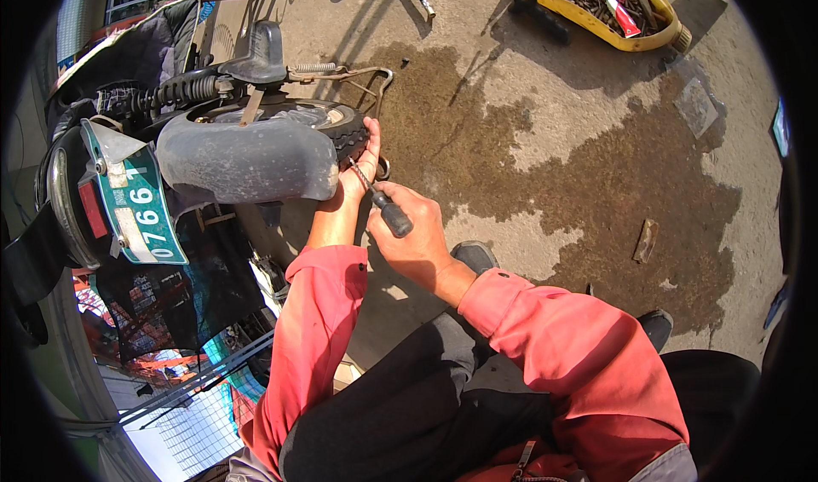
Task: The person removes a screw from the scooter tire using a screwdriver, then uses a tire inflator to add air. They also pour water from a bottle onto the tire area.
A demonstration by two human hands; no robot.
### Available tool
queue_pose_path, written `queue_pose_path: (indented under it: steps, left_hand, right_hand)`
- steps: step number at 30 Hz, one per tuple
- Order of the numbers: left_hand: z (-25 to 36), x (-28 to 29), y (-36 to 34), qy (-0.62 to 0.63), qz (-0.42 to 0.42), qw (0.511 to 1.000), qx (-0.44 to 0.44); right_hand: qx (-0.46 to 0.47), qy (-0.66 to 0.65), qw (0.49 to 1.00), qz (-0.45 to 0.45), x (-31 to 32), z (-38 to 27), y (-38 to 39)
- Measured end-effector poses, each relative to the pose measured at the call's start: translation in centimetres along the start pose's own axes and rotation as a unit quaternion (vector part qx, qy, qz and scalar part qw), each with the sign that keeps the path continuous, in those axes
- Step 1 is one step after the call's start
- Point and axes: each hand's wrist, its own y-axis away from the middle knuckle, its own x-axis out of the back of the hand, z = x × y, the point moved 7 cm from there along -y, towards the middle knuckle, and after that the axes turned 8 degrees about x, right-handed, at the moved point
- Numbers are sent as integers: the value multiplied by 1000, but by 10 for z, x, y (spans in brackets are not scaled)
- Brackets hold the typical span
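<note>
A small black tyre (348, 137) on a scooter's wheel sticks out below a dusty grey mudguard (247, 160). My left hand (361, 163) reaches under the mudguard's end and grips the tyre's tread, its fingers along the far side; part of it is hidden. In my right hand (419, 230) is a tyre reamer with a black handle (392, 215) and a thin twisted metal shaft. The shaft's tip points at the tread beside my left hand; whether it has gone into the rubber I cannot tell.
A green number plate (136, 196) and a spring shock absorber (183, 92) belong to the scooter. A cut-open yellow jug (596, 9) holds metal bits and a red-and-white tube (619, 11). A wet patch (596, 184) spreads over the concrete.
</note>
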Motion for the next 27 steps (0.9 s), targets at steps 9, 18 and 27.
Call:
queue_pose_path:
  steps: [9, 18, 27]
  left_hand:
    - [2, -1, 1, 1, -12, 1000, 5]
    - [2, 1, 5, -5, -19, 1000, 9]
    - [2, 2, 7, -13, -28, 999, 15]
  right_hand:
    - [-9, 7, 1000, -2, -1, 2, 0]
    - [12, -5, 1000, -27, 1, -8, -7]
    - [17, -4, 999, -44, 0, -7, -13]
